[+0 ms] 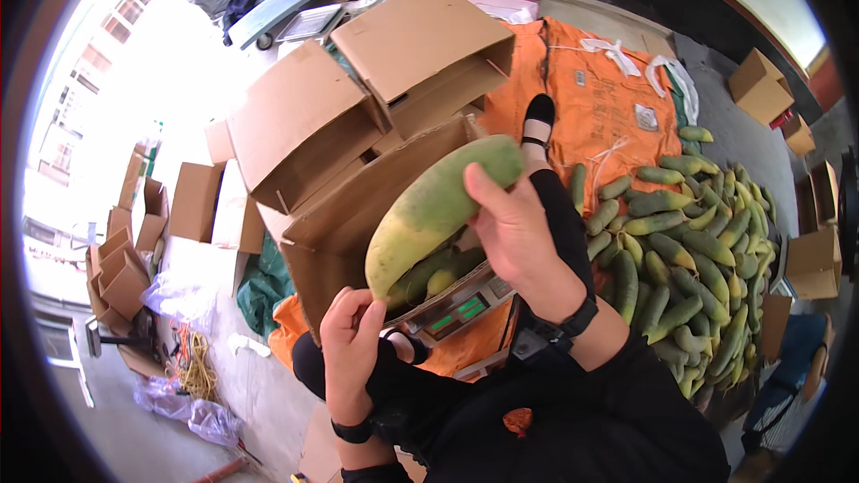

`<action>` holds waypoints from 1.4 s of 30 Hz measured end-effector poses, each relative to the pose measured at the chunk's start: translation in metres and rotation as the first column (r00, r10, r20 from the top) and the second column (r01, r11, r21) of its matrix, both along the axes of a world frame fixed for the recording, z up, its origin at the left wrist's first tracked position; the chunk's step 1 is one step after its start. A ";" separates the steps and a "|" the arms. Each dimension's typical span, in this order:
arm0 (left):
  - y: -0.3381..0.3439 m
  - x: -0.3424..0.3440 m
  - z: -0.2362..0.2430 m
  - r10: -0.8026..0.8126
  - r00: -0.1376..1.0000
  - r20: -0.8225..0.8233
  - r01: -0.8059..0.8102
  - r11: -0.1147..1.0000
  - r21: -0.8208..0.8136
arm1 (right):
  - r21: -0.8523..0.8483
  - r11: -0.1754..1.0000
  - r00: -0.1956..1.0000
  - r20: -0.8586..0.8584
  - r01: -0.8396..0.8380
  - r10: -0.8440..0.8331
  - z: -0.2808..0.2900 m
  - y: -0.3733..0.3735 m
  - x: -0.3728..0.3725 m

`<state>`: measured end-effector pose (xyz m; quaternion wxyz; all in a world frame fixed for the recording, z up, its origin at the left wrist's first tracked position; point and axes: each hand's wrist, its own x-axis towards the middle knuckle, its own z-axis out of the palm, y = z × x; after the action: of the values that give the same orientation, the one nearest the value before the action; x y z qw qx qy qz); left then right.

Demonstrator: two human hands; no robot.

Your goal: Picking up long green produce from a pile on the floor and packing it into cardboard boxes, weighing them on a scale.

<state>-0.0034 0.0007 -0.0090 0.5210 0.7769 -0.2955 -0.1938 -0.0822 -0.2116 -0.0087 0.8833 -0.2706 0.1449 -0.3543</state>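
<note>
A long green-yellow vegetable [429, 219] slants between both hands, over an open carton [333, 241]. The right hand [514, 233] is closed around its upper end, thumb on top; the left hand [349, 331] pinches its lower tip, probably to steady its length. Both forearms reach forward, the right one higher. Just below the hands, a lit display [465, 309] tilts upward, seemingly for easy reading. Well right of the right hand lies a heap of similar vegetables [707, 259].

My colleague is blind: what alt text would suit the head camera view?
A right hand holds a large green radish over an open cardboard box containing more radishes, left hand at its tip. A heap of radishes lies to the right, by orange sheeting.
</note>
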 end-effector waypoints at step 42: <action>-0.017 0.007 -0.031 -0.016 0.951 0.309 -0.074 0.958 0.278 | -0.063 0.928 -0.645 -0.702 -0.366 -0.302 -0.288 -0.034 -0.315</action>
<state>0.0035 -0.0159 -0.0398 0.3535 0.8690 -0.3303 -0.1035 -0.3977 -0.2458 -0.2970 0.1684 -0.5925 0.7783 0.1214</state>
